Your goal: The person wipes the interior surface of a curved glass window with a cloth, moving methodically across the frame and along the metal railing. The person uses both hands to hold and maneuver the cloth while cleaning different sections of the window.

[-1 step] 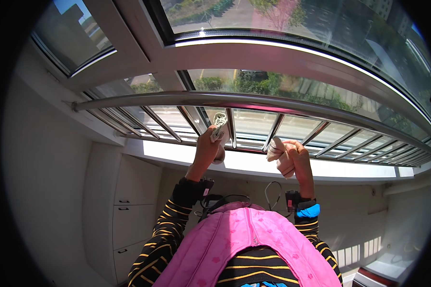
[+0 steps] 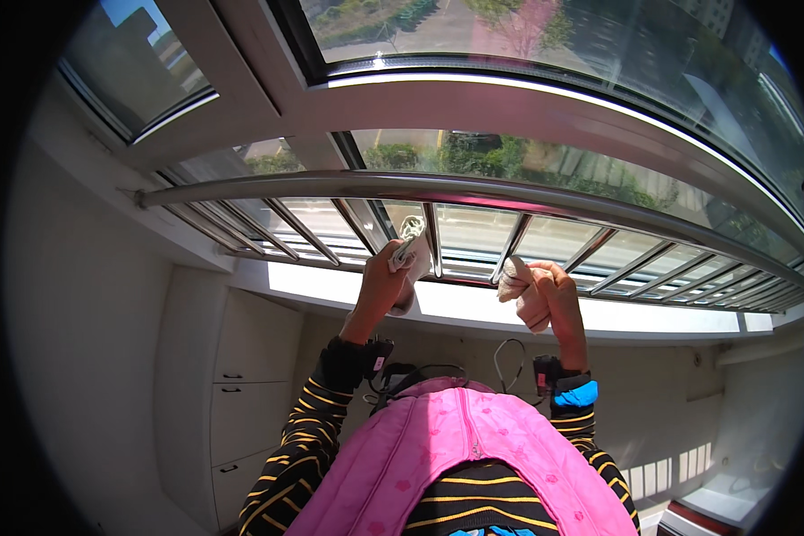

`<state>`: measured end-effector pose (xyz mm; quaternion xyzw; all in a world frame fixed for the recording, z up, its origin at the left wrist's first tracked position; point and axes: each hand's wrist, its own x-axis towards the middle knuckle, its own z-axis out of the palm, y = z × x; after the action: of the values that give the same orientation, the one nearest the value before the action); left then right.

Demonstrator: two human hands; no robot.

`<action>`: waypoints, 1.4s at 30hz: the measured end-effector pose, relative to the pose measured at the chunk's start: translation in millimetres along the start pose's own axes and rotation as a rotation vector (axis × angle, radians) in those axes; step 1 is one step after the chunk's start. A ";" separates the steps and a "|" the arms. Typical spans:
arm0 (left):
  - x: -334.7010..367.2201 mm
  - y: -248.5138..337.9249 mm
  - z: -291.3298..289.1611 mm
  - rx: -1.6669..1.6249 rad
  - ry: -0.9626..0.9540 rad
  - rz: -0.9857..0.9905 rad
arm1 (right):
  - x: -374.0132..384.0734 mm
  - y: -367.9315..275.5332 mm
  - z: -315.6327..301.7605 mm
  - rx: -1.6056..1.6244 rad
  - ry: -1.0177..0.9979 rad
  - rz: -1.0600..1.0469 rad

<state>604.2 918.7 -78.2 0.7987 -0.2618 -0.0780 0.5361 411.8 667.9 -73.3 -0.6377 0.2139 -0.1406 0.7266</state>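
My left hand (image 2: 381,284) is closed on a crumpled whitish cloth (image 2: 413,255). The cloth's bunched top lies close to an upright metal bar (image 2: 432,234) of the window railing; whether it touches the bar I cannot tell. A loose part of it hangs below my fingers. Farther right, my right hand (image 2: 560,299) pinches a folded beige-pink cloth (image 2: 532,308), held just in front of the railing, its fingers curled over the top. Along the railing's top runs a thick round metal handrail (image 2: 402,185), above both hands.
Large framed windows (image 2: 545,98) stand behind the railing, with a white sill (image 2: 313,281) at its foot. White cabinet doors (image 2: 250,348) are at lower left. A cable loop (image 2: 509,359) shows between my forearms. A pink garment (image 2: 464,420) covers my chest.
My left hand has shifted slightly left and down, and more of its whitish cloth shows stretched beside the bar. My right hand stays where it was.
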 end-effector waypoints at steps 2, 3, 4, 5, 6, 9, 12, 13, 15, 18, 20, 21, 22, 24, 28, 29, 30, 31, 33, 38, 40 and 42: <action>-16.1 12.3 -16.1 0.038 -0.131 -0.033 | 4.3 -2.1 5.9 0.018 -0.014 0.027; -20.4 19.7 -22.2 -0.007 -0.233 -0.041 | 6.5 -2.5 9.4 0.023 -0.032 0.022; -25.0 28.4 -27.1 -0.043 -0.352 -0.099 | 9.0 -2.9 13.0 0.026 -0.044 0.021; -31.5 37.6 -33.3 -0.055 -0.484 -0.226 | 9.7 -3.9 14.5 0.011 -0.062 0.050; -34.1 46.1 -35.1 -0.124 -0.618 -0.334 | 13.5 -3.5 19.0 -0.044 -0.073 0.034; -34.3 66.4 -23.4 -0.027 -0.688 0.276 | 19.6 -0.5 28.9 -0.129 -0.104 -0.045; -35.0 74.8 -19.9 -0.124 -0.810 0.226 | 25.2 6.5 41.5 -0.196 -0.110 -0.084; -35.9 75.5 -17.2 -0.177 -0.800 0.159 | 25.2 7.3 42.6 -0.181 -0.158 -0.063; -36.8 74.5 -12.4 -0.223 -0.717 0.115 | 22.2 9.8 50.2 -0.088 -0.242 -0.082; -35.3 69.4 -5.0 -0.140 -0.547 0.293 | 14.8 4.3 57.8 -0.120 -0.355 -0.103; -32.9 64.4 -1.1 -0.045 -0.503 0.515 | 2.9 -1.6 63.0 -0.114 -0.406 -0.118; -35.4 61.9 1.3 -0.233 -0.587 0.369 | -3.5 -4.5 66.7 -0.080 -0.404 -0.144; -36.9 59.3 2.3 -0.276 -0.612 0.311 | -7.4 -8.5 68.4 -0.109 -0.417 -0.138; -41.3 54.6 2.8 -0.359 -0.661 0.190 | -15.0 -15.3 72.0 -0.138 -0.463 -0.136; -45.1 51.1 -0.1 -0.346 -0.725 0.181 | -21.2 -22.6 85.1 -0.088 -0.415 -0.404; -49.3 52.3 -0.5 -0.321 -0.661 0.253 | -24.3 -24.5 84.9 -0.135 -0.393 -0.445; -49.8 53.3 -3.6 -0.324 -0.698 0.090 | -25.1 -25.8 86.8 -0.153 -0.391 -0.440; -51.3 54.8 -7.8 -0.312 -0.737 -0.070 | -26.5 -27.0 88.2 -0.169 -0.388 -0.435; -52.4 57.5 -11.3 -0.315 -0.741 -0.109 | -27.4 -28.0 92.7 -0.263 -0.347 -0.446; -54.1 53.9 -4.5 -0.276 -0.565 0.071 | -19.1 -25.3 103.2 -0.496 -0.178 -0.770; -54.6 47.2 -1.3 -0.263 -0.468 0.107 | -14.1 -25.2 98.1 -0.684 -0.124 -0.895; -54.7 38.7 -3.0 -0.283 -0.371 0.011 | -14.2 -24.2 90.7 -0.600 -0.115 -0.804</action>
<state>545.9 937.5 -50.8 0.6860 -0.3469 -0.2565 0.5860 445.5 749.7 -38.9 -0.8571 -0.0581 -0.3062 0.4101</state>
